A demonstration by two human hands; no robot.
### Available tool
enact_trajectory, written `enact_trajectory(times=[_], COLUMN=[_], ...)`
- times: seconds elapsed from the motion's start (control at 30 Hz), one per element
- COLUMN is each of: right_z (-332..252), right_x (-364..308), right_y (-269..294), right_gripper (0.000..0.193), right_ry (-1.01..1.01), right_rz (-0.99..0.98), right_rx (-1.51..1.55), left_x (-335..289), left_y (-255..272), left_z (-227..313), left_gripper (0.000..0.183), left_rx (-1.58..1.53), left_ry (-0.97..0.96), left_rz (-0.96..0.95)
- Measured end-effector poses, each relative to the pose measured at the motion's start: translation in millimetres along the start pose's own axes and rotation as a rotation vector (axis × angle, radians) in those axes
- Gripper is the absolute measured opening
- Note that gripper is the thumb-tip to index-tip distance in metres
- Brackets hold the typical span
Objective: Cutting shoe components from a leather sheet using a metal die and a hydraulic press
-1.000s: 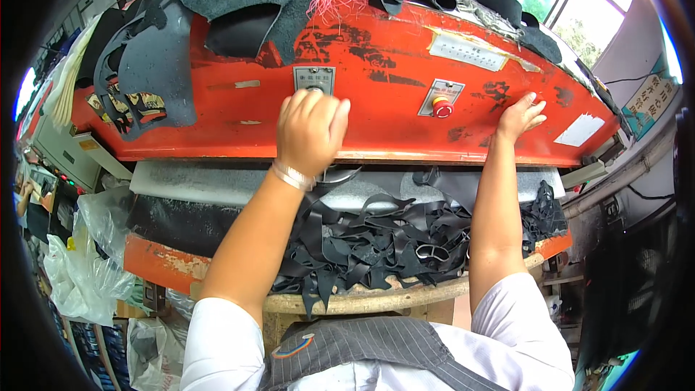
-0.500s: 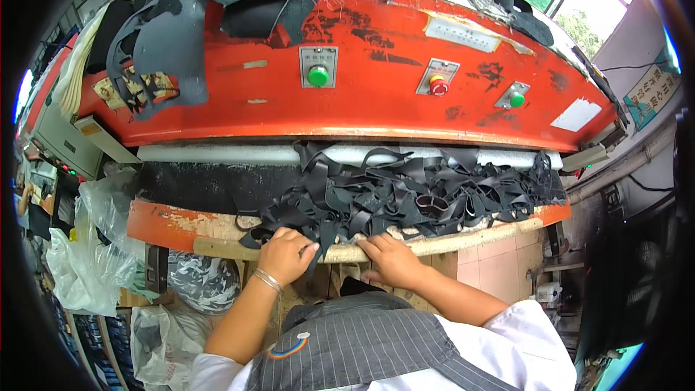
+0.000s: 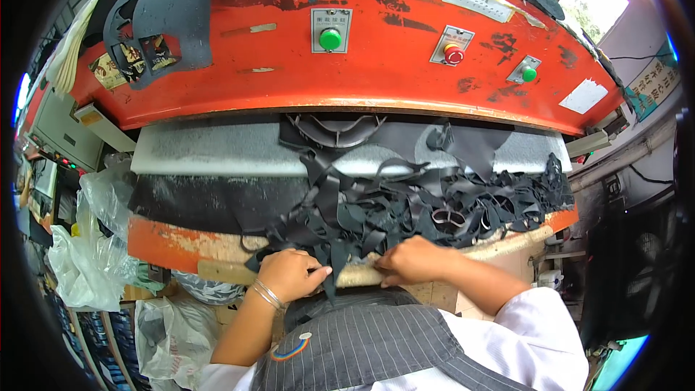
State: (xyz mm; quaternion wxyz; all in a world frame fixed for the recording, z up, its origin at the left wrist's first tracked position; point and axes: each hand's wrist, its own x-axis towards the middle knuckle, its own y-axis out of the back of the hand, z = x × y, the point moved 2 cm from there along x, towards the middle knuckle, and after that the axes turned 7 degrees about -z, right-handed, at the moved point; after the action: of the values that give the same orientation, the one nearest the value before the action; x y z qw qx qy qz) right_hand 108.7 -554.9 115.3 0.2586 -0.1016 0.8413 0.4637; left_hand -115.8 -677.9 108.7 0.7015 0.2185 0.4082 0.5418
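Observation:
My left hand [image 3: 295, 275] is closed over the pale wooden rail [image 3: 224, 271] at the front of a red press, its thumb held along the near side. Farther right, my right hand [image 3: 413, 261] has its fingers curled over the same rail. A tangled heap of black leather scraps [image 3: 362, 203] lies just beyond both hands, and one strip hangs over the rail between them. Behind the heap is a white cutting pad [image 3: 217, 146]. On it, partly under the red beam, a curved metal cutting die [image 3: 337, 134] rests on black leather [image 3: 405, 143].
The red beam [image 3: 275, 94] spans the far side, with a green button [image 3: 330, 39], a red stop button [image 3: 454, 54] and another green button [image 3: 529, 73]. Clear plastic bags [image 3: 87, 268] hang at left. A grey cabinet [image 3: 69, 130] stands far left.
The pad, scraps and rail have come toward me, out from beneath the red beam. The cutting die and flat leather now show. Both hands have stayed at the rail and moved with it.

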Motion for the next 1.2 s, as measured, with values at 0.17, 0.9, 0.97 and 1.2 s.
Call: enact_trajectory(times=[0.17,0.9,0.97,1.2], right_z=[48.0,215.8,235.0,299.8], right_x=[95.8,70.4,72.0,82.6], right_y=[123.7,243.2,213.6,164.2], right_gripper=[0.022,0.018,0.020,0.019], right_ry=[0.303,-0.273,-0.320,-0.410], right_rz=[0.648,0.887,0.953,0.857], right_rx=[-0.345,-0.181,0.029,0.331], left_x=[82.4,186.7,194.7,245.7], left_y=[76.3,69.6,81.6,82.3], left_z=[-11.3,-94.4,-92.9,-93.1], left_gripper=[0.015,0.035,0.035,0.039], left_rx=[0.007,-0.105,-0.068,0.024], left_ry=[-0.281,-0.205,-0.189,-0.156], left_rz=[0.651,0.509,0.596,0.592])
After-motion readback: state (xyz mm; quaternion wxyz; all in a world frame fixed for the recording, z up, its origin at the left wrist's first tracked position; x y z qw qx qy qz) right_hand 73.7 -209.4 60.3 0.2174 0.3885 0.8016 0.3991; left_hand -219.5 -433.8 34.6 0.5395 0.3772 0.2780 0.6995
